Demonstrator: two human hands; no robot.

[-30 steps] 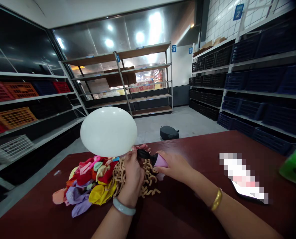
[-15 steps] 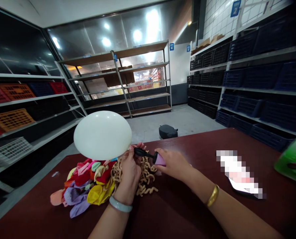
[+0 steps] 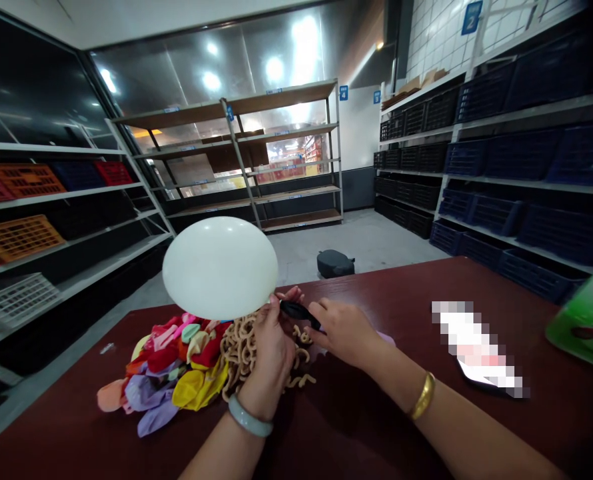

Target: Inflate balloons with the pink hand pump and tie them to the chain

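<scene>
While the left hand [image 3: 275, 343] grips an inflated, rounded white balloon [image 3: 220, 267] by its neck near the far edge of the dark-red tabletop [image 3: 321, 433], above limp multicoloured balloons [image 3: 169, 363], the right hand [image 3: 345, 328] has its grip closed around a black-and-lilac pump [image 3: 297, 311].

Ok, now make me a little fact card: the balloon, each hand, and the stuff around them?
White balloon: blown up
Left hand: pinching the balloon's neck end
Right hand: on a black tool, partly hidden
Table: dark red
Left of the left hand: colourful limp balloons, tan curly pieces
Far right: green thing, partly out of view
</scene>
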